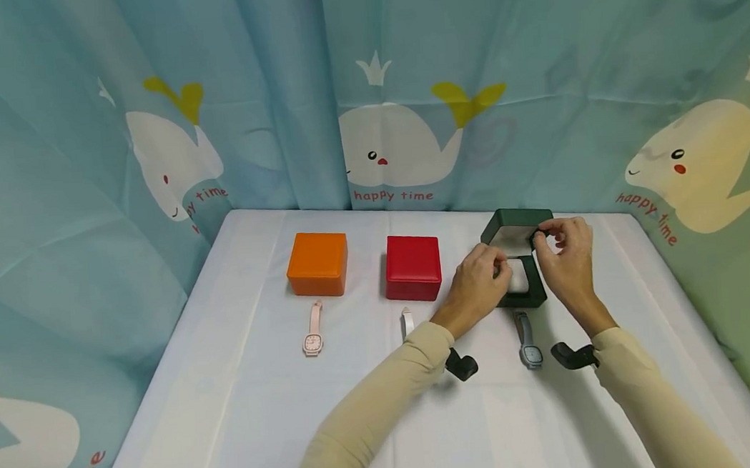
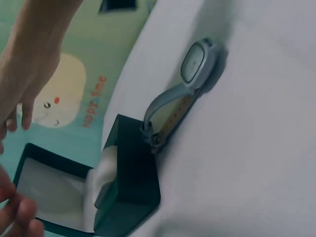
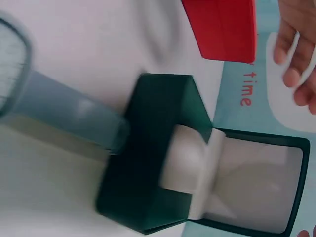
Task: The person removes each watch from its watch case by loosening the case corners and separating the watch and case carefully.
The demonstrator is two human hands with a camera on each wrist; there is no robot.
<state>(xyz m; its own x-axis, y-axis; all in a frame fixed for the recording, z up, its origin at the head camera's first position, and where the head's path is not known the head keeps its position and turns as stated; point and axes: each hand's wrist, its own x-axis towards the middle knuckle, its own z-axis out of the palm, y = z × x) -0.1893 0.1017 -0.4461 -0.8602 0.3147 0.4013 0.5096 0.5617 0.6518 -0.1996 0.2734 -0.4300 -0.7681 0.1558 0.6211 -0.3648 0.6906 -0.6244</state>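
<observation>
A dark green watch box [image 1: 536, 296] stands with its lid [image 1: 516, 218] raised, showing a pale cushion [image 1: 516, 275] inside. My left hand [image 1: 478, 285] hovers at the box's left side, fingers loosely bent. On the other side my right hand [image 1: 566, 258] is beside the lid's right edge; in the left wrist view the right hand's fingers [image 2: 27, 116] hang apart from the box. The right wrist view shows my left hand's fingers [image 3: 291, 74] also clear of it, holding nothing. A grey-blue watch [image 1: 528, 343] lies just in front of the box.
To the left sit a closed red box [image 1: 412, 267] and a closed orange box [image 1: 317, 264]. A pink watch [image 1: 313, 331] lies before the orange one. A white watch strap [image 1: 407, 321] shows before the red one, partly behind my left sleeve. A whale-print curtain [image 1: 402, 146] borders the table.
</observation>
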